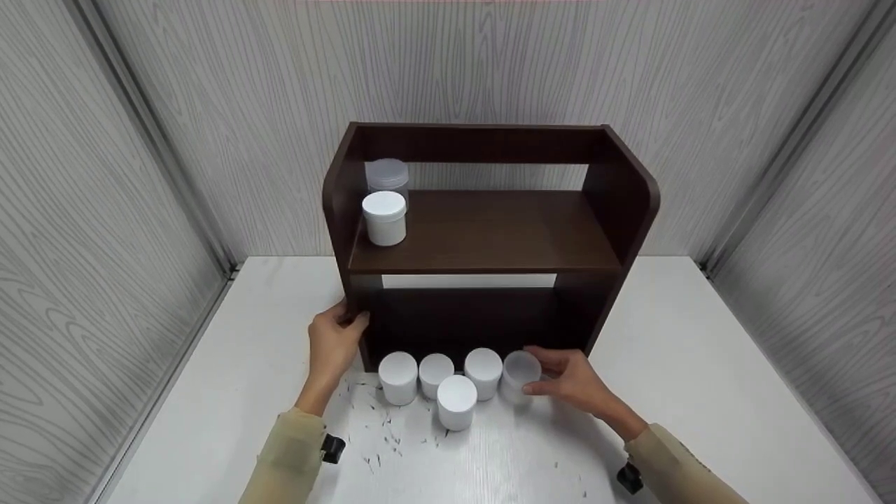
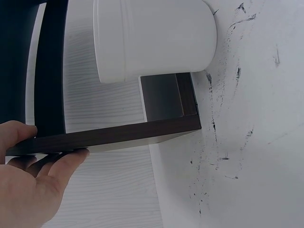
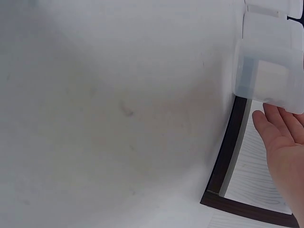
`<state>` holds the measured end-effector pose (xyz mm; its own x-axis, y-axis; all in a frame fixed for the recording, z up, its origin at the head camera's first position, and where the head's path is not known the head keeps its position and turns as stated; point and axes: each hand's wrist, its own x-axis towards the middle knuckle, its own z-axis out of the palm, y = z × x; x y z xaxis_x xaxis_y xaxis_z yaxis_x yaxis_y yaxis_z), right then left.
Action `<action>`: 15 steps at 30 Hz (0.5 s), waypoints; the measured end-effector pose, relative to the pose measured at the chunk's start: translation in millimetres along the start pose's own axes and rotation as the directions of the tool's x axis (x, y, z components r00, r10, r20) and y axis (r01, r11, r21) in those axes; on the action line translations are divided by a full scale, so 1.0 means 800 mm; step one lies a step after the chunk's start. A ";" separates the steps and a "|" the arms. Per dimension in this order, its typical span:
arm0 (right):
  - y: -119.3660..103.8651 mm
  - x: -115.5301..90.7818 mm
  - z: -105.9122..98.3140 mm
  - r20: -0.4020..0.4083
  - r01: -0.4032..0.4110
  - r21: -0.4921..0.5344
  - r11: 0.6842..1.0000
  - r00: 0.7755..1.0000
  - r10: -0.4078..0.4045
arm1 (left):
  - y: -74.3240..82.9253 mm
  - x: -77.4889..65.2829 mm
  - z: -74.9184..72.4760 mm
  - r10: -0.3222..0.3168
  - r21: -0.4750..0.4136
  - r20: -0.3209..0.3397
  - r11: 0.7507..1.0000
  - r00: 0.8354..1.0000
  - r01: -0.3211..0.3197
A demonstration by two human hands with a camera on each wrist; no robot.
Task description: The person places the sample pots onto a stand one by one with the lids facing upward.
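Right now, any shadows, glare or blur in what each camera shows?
Head view: soft shadow on the table near the right hand, pale sheen toward the front; left wrist view: black scuffs fairly crisp, the shelf dark; right wrist view: the table hazy, its faint marks blurred.

Translucent rear jar [image 1: 387, 172] partly hidden behind white jar [image 1: 386, 222]; right wrist view's edge crops right hand [image 3: 287, 149].

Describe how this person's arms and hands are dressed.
The left hand and right hand wear no gloves. The left sleeve and right sleeve are pale beige and long. A small black device sits by the left cuff, another by the right.
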<state>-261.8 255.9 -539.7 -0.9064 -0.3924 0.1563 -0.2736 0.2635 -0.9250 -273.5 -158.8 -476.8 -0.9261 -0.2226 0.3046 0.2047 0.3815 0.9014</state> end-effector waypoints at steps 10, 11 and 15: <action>0.001 -0.005 0.000 0.003 -0.014 0.020 1.000 1.000 0.014 | 0.001 0.000 0.001 -0.015 0.008 0.006 1.000 1.000 0.015; 0.001 -0.004 0.000 0.004 -0.017 0.024 1.000 1.000 0.017 | 0.001 0.000 0.000 -0.015 0.011 0.004 1.000 1.000 0.015; 0.001 -0.004 -0.001 0.007 -0.022 0.051 0.998 1.000 0.021 | 0.001 0.000 0.000 -0.012 0.019 0.000 1.000 1.000 0.012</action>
<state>-259.3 258.4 -540.9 -0.9098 -0.3927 0.1341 -0.2371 0.2269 -0.9446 -273.1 -158.5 -476.2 -0.9283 -0.2274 0.2943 0.1881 0.3957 0.8989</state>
